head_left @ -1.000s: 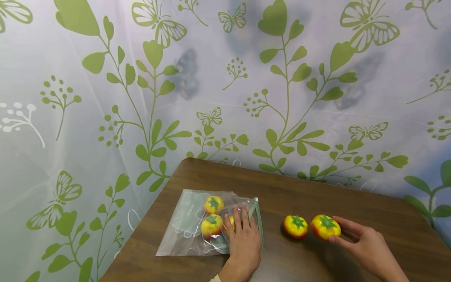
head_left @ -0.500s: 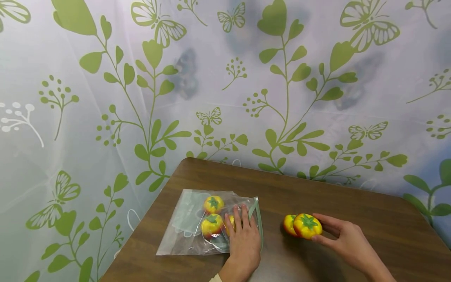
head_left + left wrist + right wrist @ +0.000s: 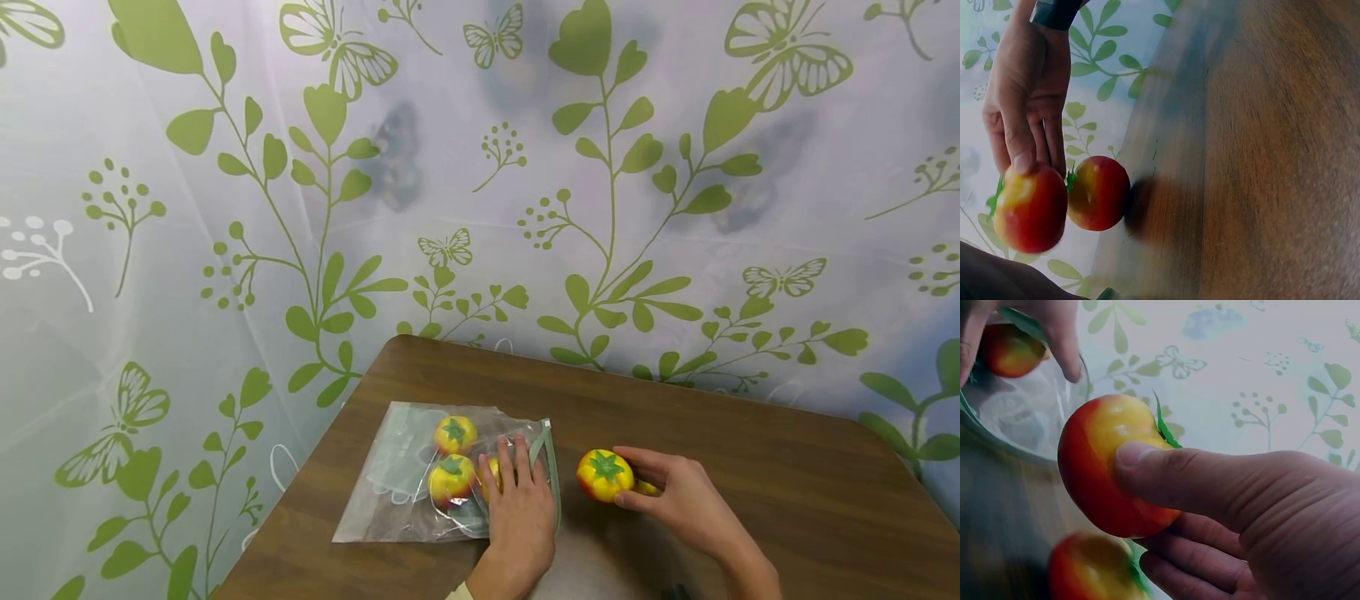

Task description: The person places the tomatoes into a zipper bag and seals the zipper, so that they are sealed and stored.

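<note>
Nearest to us, at the bottom middle of the head view, the left hand (image 3: 516, 512) lies over the bag with its fingers straight and spread apart. Right of it, at the lower right, we see the right hand (image 3: 678, 496) clamped on a red-and-yellow toy fruit (image 3: 604, 476), thumb on one side and fingers on the other. The left wrist view shows us this fruit raised off the table; in the head view its green leaf cap faces up.

A second fruit (image 3: 1088, 569) sits on the table, mostly hidden behind the right hand in the head view; we find it at the bottom left of the right wrist view.

At the lower left of the head view, the clear bag (image 3: 367, 517) lies flat, its green-edged mouth toward the right. Inside we count an upper fruit (image 3: 455, 435), a lower fruit (image 3: 450, 483) and a third fruit (image 3: 491, 477) partly covered by the left hand.

Beyond, the brown wooden table (image 3: 600, 396) meets a pale cloth (image 3: 465, 167) printed with green leaves and butterflies, filling the upper frame.
</note>
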`<state>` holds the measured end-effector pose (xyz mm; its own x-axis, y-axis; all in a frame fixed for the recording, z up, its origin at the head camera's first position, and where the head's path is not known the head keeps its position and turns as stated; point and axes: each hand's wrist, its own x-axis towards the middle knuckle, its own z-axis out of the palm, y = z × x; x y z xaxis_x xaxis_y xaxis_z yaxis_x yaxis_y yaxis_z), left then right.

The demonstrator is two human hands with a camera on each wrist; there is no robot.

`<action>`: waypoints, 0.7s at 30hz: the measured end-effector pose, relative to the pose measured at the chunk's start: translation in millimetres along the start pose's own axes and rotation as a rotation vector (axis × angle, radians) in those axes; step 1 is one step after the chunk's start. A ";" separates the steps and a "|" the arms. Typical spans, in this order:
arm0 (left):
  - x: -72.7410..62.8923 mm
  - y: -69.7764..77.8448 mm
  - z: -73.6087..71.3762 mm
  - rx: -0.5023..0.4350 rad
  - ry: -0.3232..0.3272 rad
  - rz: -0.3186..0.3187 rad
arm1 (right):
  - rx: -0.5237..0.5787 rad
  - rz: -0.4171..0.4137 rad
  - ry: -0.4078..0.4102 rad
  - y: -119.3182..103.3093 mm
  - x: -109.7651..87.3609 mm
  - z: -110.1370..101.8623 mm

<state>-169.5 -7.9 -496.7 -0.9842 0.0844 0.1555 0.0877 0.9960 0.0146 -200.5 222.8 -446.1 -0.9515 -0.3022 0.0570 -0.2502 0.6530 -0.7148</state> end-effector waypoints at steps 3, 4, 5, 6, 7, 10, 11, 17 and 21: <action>0.4 0.6 0.6 0.002 -0.019 0.004 | -0.009 -0.022 -0.021 -2.8 5.2 8.6; 0.6 0.7 0.9 0.002 -0.027 0.007 | -0.010 -0.029 -0.028 -3.7 6.9 11.4; 0.7 0.8 0.9 0.001 -0.032 0.009 | -0.012 -0.039 -0.036 -4.3 8.7 14.1; 0.8 0.8 0.6 0.000 -0.036 0.010 | -0.016 -0.048 -0.045 -5.0 10.5 16.7; 1.0 0.8 0.5 0.001 -0.041 0.011 | -0.019 -0.052 -0.051 -5.8 12.4 19.1; 1.4 0.7 0.0 -0.008 -0.043 0.013 | -0.015 -0.063 -0.074 -8.4 18.0 25.7; 1.4 0.6 -0.3 -0.010 -0.041 0.013 | -0.017 -0.068 -0.084 -9.3 19.9 27.7; 0.8 -0.3 -2.5 0.002 -0.030 0.016 | -0.020 -0.078 -0.113 -14.1 27.5 36.3; 0.9 -0.5 -1.9 0.001 -0.016 0.011 | -0.050 -0.093 -0.100 -14.9 29.2 40.3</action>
<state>-170.1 -8.4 -494.7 -0.9855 0.0962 0.1399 0.0988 0.9950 0.0122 -217.3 176.3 -461.8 -0.9018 -0.4294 0.0497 -0.3476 0.6522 -0.6737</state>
